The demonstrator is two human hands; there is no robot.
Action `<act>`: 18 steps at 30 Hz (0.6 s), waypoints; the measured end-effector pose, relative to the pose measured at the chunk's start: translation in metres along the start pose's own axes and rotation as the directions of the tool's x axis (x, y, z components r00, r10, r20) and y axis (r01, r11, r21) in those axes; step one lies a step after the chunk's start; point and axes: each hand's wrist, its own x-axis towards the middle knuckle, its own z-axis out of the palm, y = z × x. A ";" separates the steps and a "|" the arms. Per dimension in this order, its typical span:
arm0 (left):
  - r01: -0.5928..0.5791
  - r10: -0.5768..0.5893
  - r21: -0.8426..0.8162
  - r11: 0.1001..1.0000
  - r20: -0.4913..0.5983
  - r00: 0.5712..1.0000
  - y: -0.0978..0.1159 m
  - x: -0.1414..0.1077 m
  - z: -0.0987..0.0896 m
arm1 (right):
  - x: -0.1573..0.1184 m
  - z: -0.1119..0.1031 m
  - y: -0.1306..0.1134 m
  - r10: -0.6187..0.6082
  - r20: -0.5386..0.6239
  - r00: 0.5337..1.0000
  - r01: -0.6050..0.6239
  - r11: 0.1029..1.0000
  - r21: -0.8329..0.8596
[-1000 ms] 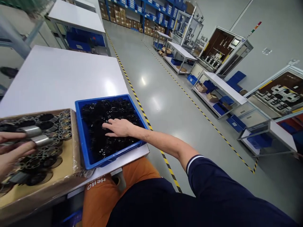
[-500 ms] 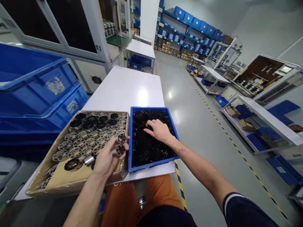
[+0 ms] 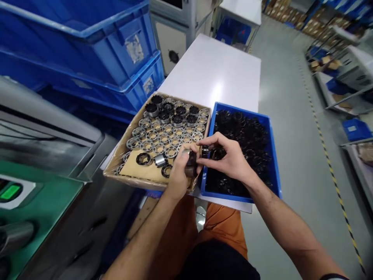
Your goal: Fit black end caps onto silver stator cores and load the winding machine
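Blue bin edge (image 3: 212, 123) beneath right grip (image 3: 231, 156)

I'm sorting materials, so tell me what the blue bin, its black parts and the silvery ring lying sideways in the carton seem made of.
Blue bin: probably moulded plastic, semi-gloss, given its even colour. Black parts: possibly plastic, glossy, given small highlights; too jumbled to be sure. Silvery ring: likely metal, smooth, with a bright streak.

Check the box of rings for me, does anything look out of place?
One metal ring lies on its side on the cardboard, near the left hand. It looks odd because most other rings stand on end.
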 end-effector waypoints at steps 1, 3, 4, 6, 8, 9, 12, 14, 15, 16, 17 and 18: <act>-0.023 0.023 -0.010 1.000 -0.024 0.999 -0.001 -0.001 -0.001 | 0.001 0.008 0.003 -0.067 -0.022 0.998 0.068 0.996 0.055; -0.072 0.070 -0.020 0.997 -0.057 0.996 -0.003 -0.003 -0.001 | 0.002 0.019 0.011 -0.139 -0.093 0.986 0.151 0.978 0.142; -0.089 0.088 -0.019 0.996 -0.059 0.994 -0.005 -0.004 -0.001 | 0.001 0.023 0.014 -0.138 -0.123 0.983 0.158 0.973 0.170; -0.097 0.097 -0.005 0.995 -0.040 0.994 -0.008 -0.005 0.001 | 0.000 0.027 0.019 -0.107 -0.152 0.983 0.138 0.969 0.207; -0.086 0.086 0.011 0.996 -0.029 0.996 -0.011 -0.006 0.002 | -0.001 0.025 0.020 -0.097 -0.148 0.984 0.126 0.971 0.204; -0.081 0.082 0.016 0.997 -0.033 0.996 -0.012 -0.006 0.003 | -0.002 0.022 0.020 -0.100 -0.131 0.986 0.124 0.975 0.187; -0.074 0.075 0.048 0.996 -0.039 0.996 -0.013 -0.008 0.004 | -0.002 0.015 0.020 -0.129 -0.060 0.990 0.137 0.978 0.159; -0.070 0.072 0.085 0.994 -0.023 0.997 -0.013 -0.009 0.004 | -0.001 0.012 0.021 -0.163 -0.021 0.986 0.164 0.971 0.175; -0.068 0.070 0.100 0.993 -0.014 0.997 -0.012 -0.009 0.003 | -0.001 0.012 0.022 -0.176 -0.011 0.984 0.175 0.968 0.182; -0.065 0.066 0.108 0.992 -0.008 0.998 -0.012 -0.010 0.002 | -0.001 0.012 0.023 -0.187 -0.011 0.982 0.186 0.965 0.184; -0.062 0.063 0.112 0.992 -0.004 0.998 -0.012 -0.011 0.001 | -0.001 0.013 0.024 -0.196 -0.016 0.980 0.196 0.963 0.187; -0.060 0.061 0.114 0.992 0.000 0.998 -0.012 -0.011 0.001 | -0.001 0.014 0.025 -0.201 -0.021 0.979 0.201 0.960 0.194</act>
